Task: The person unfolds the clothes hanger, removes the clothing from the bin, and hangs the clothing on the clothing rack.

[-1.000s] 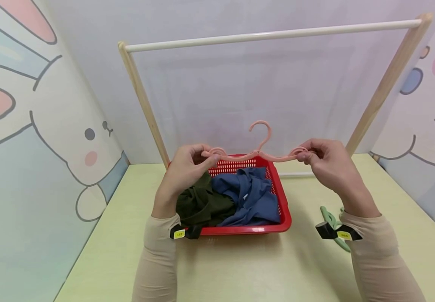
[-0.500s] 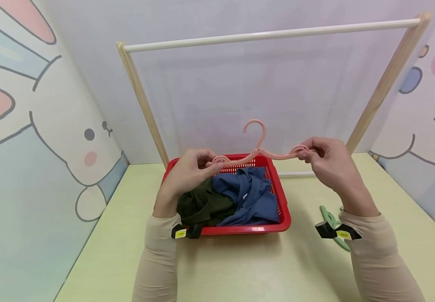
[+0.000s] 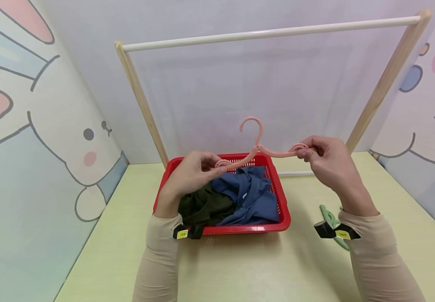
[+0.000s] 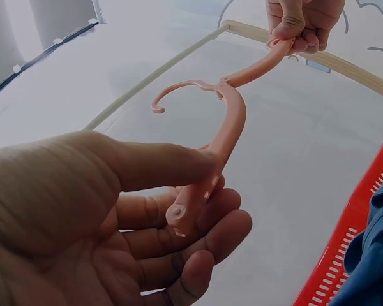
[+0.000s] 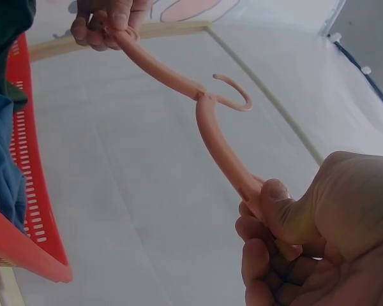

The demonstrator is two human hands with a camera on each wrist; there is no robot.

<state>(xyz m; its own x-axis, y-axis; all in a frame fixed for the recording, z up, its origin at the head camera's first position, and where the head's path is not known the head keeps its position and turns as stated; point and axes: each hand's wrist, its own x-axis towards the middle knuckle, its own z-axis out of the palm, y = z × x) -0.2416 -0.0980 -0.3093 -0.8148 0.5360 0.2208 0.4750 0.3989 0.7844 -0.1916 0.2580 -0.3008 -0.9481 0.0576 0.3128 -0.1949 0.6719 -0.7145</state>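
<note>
A pink clothes hanger is held up over the back of a red basket, its hook pointing upward. My left hand pinches the end of one arm between thumb and fingers. At the other end, my right hand grips the second arm. The two arms meet at a joint under the hook, and the left arm slopes down more steeply than the right. In the left wrist view the hanger's tip pokes out below my thumb. Fingers partly hide both ends.
The red basket holds a dark green garment and a blue garment. Behind it stands a rack with a white rail and wooden posts. A green hanger lies on the table, partly behind my right wrist.
My left hand has moved slightly right and down with its end of the hanger. That arm now bends downward, and the hook has shifted left. My right hand has barely moved.
</note>
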